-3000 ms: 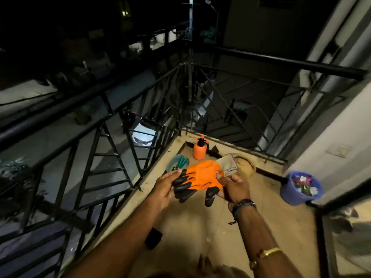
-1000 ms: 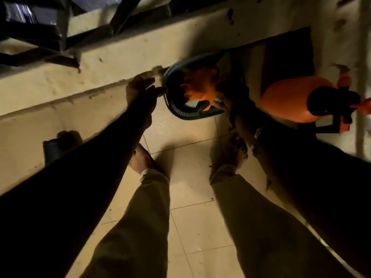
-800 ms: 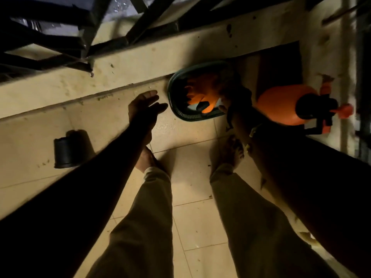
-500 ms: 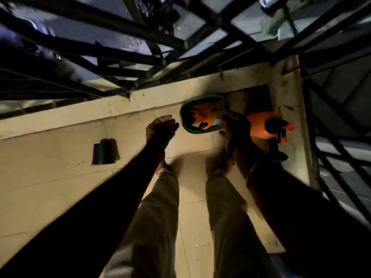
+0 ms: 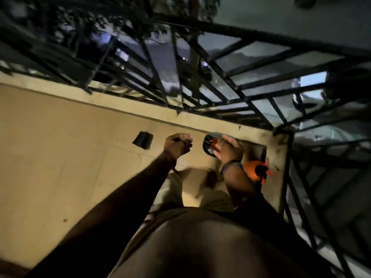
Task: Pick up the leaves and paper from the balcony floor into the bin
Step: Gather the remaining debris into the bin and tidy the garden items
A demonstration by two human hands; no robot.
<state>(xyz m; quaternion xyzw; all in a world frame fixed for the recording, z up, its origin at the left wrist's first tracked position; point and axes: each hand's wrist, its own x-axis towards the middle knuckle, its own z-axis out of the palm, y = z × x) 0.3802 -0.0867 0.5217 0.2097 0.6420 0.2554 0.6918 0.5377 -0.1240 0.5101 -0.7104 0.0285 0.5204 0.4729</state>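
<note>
The person stands bent over the tiled balcony floor (image 5: pixel 60 161), and both bare arms reach down toward the corner where the black railing (image 5: pixel 236 91) turns. The railing runs across the top of the view from 10 o'clock to 3 o'clock, on a pale raised kerb (image 5: pixel 120 106).

The left hand (image 5: pixel 177 144) hangs near the middle of the view with its fingers curled in toward the thumb. Motion blur hides whether anything is pinched there, so its hold cannot be told.

At 3 o'clock of it, and apart from it, the right hand (image 5: pixel 226 149) is spread wide, fingers straight and pointing to about 11 o'clock. It is in front of a dark oval basin (image 5: pixel 205 146) that stands against the kerb. An orange glove (image 5: pixel 211 141) with dark fingertips lies in the basin, just beside the right fingertips; whether they touch it cannot be told. A dark band (image 5: pixel 230 164) circles the right wrist.

An orange spray bottle (image 5: pixel 253 171) with a black top lies at 4 o'clock of the right hand, close to the corner. A small black pot (image 5: pixel 143 139) lies on its side at 9 o'clock of the left hand, near the kerb.

Leaves, paper and the bin cannot be made out in this view.
</note>
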